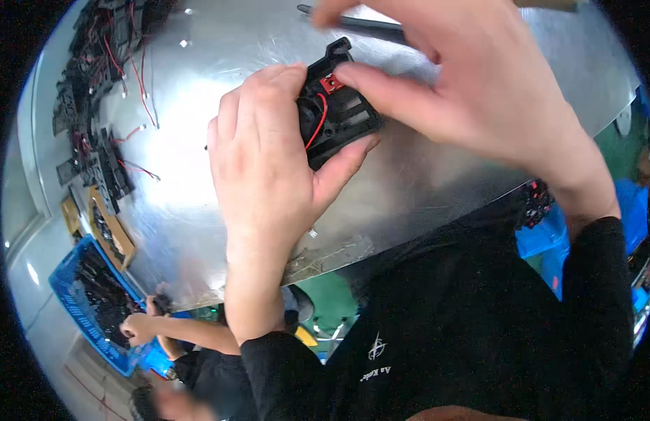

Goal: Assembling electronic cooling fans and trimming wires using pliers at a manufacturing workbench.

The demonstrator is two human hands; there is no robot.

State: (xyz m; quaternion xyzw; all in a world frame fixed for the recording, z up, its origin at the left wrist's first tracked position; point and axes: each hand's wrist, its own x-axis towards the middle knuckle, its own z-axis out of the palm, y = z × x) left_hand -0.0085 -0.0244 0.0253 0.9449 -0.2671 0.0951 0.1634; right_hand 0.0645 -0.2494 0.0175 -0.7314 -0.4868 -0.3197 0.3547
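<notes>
My left hand (265, 133) is closed around a black plastic housing (346, 130), its thumb along the lower edge and its fingers over the far left side. A red wire (323, 116) curves across the inside of the housing. Near the top sits a small red part (330, 83), and the thumb tip of my right hand (437, 77) touches it. The right hand's other fingers are raised apart from the thumb and blurred. A dark, slim, pen-like tool (370, 28) passes behind those fingers; it looks to lie on the metal table, apart from their grip.
More black housings with red and black wires (104, 158) lie along the left of the metal table (188, 231). Beyond its lower left edge stand a cardboard box (114, 228) and a blue crate (72, 277) of dark parts. A co-worker's hands (139, 326) are beside the crate.
</notes>
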